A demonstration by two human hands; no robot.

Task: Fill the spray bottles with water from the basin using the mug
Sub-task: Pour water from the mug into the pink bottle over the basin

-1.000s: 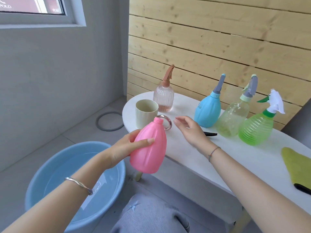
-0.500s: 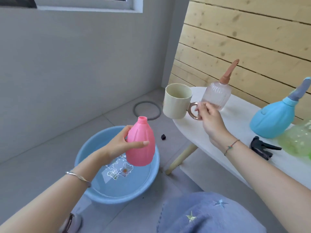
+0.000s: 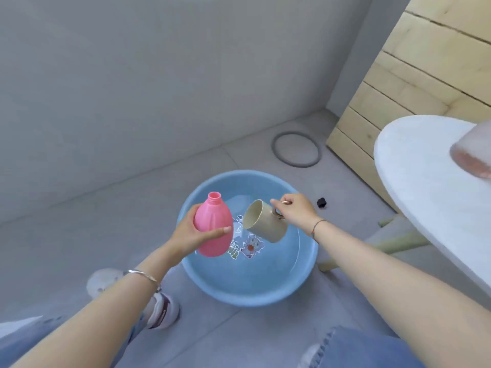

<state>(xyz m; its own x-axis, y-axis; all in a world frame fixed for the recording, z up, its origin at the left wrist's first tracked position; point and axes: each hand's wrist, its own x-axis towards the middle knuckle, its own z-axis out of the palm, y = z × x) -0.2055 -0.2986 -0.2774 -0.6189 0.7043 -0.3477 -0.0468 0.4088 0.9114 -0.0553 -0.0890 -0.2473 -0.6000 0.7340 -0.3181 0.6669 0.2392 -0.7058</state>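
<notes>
I am early in the job, by my reading. My left hand [image 3: 190, 235] grips the pink bottle [image 3: 214, 229] round its belly, thumb across the front and fingers curled behind, and holds it upright above the near left part of the basin [image 3: 265, 296]. Its neck is bare and open, so it is ready to take a pour. My right hand [image 3: 295, 211] pinches the mug [image 3: 265, 224] by its handle, fingers curled round the loop. The mug is tipped on its side with its mouth towards the bottle, low over the water [image 3: 276, 264]; I cannot tell whether its lower wall touches the surface. What I see of its inside looks dry, so I judge the scoop not yet made and nothing poured from it. The bottle is opaque, so I cannot read any level in it. The basin sits on the floor just beside the white table [image 3: 425, 181] and holds shallow water over a printed picture on its bottom. At the right edge, a clear bottle [image 3: 473, 155] stands on the table, blurred and cut off; I cannot say whether it is filled. A grey ring [image 3: 296, 148] and a small black piece [image 3: 321, 202] lie on the floor beyond the basin. What is left, as I see it: dip, lift, pour into the pink neck, and the same for every other bottle.
</notes>
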